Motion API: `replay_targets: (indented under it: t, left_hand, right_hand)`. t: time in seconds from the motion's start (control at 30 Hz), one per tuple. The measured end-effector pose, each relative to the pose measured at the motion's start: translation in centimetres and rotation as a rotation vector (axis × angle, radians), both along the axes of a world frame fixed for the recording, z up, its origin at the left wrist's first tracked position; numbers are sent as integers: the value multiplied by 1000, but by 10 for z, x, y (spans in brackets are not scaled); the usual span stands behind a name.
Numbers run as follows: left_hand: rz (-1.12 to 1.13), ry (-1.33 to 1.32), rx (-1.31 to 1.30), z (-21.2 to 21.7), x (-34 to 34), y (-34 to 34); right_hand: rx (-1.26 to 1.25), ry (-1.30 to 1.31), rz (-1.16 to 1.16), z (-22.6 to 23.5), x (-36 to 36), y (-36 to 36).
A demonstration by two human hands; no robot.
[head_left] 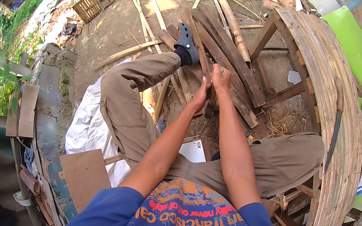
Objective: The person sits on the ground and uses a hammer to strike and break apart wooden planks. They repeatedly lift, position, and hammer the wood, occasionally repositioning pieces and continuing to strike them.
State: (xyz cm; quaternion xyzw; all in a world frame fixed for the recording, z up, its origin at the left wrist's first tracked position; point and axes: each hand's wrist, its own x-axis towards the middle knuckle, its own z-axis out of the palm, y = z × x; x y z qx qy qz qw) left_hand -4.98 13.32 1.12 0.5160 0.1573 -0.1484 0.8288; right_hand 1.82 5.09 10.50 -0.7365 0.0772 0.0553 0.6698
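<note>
I sit with both arms stretched out in front of me, hands close together over a pile of dark wooden planks. My right hand is closed around the top of a narrow dark stick that stands roughly upright. Pressed against the same stick from the left, a little lower, is my left hand. Its lower end shows beneath my hands; what kind of piece it is I cannot tell. My left leg in khaki trousers reaches forward, and its dark clog rests on the planks.
A curved frame of bamboo strips arcs along my right, with a long blade lying on it. A thick bamboo pole and thin slats lie ahead on dirt. White sacking, a plywood board and a low concrete wall lie left.
</note>
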Motion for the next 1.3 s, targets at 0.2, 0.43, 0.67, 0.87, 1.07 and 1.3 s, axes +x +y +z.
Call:
replay_targets:
  t: [0.2,0.43,0.67,0.87,1.07,1.3]
  left_hand:
    - [-28,4,395,29,-25,-15]
    - [70,-14,822,-5,-77,-58]
    - [155,48,713,3,-69,-56]
    - [450,138,512,1,-28,-39]
    - [247,91,-5,12,43,-34]
    - [345,52,-135,31,40,-37]
  right_hand:
    - [-63,-107,-165,-13,35,-22]
    - [-248,-195,-208,-20,57,-3]
    - [-49,-162,-64,-31,53,-9]
    - [230,11,27,8,19,-18]
    - [20,24,77,22,4,-13]
    - [-110,-133,50,7,-7,-6]
